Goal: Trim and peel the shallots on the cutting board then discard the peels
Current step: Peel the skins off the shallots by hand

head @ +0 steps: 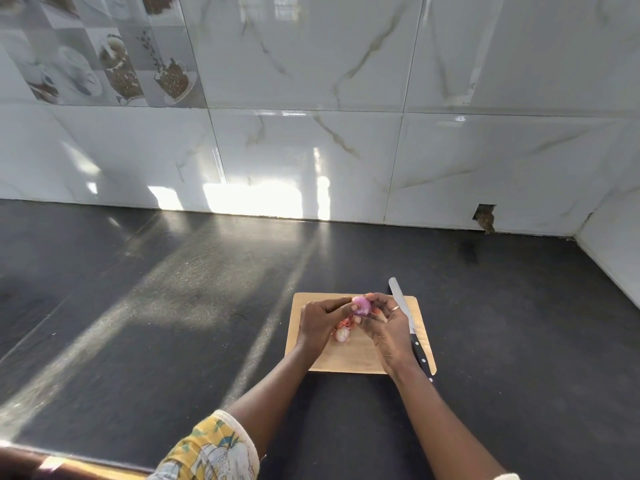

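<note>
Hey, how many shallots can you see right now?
2. A purple shallot is pinched between the left hand and right hand above the cutting board; a paler shallot lies on the board beside the left hand. Others may be hidden under the hands.

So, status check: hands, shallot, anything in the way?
Left hand and right hand grip purple shallot above the cutting board. Peels and a pale shallot lie beneath. Knife parked right, nothing blocking.

Wood cutting board (pixel 346 358), matt; knife (pixel 401 303) w/ shiny metal blade; desk (pixel 173 306) dark, speckled, semi-matt; wall tiles (pixel 311 150) glossy.
</note>
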Available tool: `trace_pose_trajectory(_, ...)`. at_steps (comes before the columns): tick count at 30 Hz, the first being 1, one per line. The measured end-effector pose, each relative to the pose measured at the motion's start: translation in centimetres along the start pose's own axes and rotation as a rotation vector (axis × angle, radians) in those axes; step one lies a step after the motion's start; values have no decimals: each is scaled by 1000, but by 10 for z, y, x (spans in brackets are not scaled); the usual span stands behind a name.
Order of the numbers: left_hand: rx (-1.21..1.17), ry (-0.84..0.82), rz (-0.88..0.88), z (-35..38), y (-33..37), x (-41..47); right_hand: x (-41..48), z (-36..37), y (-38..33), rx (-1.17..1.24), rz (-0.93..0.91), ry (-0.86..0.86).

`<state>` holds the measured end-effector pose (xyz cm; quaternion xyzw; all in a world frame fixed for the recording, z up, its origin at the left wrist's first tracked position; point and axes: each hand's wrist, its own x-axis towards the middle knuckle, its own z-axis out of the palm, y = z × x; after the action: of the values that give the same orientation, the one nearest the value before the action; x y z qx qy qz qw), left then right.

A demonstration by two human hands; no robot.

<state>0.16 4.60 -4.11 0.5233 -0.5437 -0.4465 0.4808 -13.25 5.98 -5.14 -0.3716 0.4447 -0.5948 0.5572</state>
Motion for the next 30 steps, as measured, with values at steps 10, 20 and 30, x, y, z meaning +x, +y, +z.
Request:
trace_pose_trajectory(10,235,114,69,2,2,0,-1,3,-1,-1,23,44)
trace_pose_trajectory(20,277,261,-30,-2,7,3,-1,6,-10,324,146,45)
trace_pose_trajectory(30,375,247,2,-9,5,2,-8,9,-19,339,260,86)
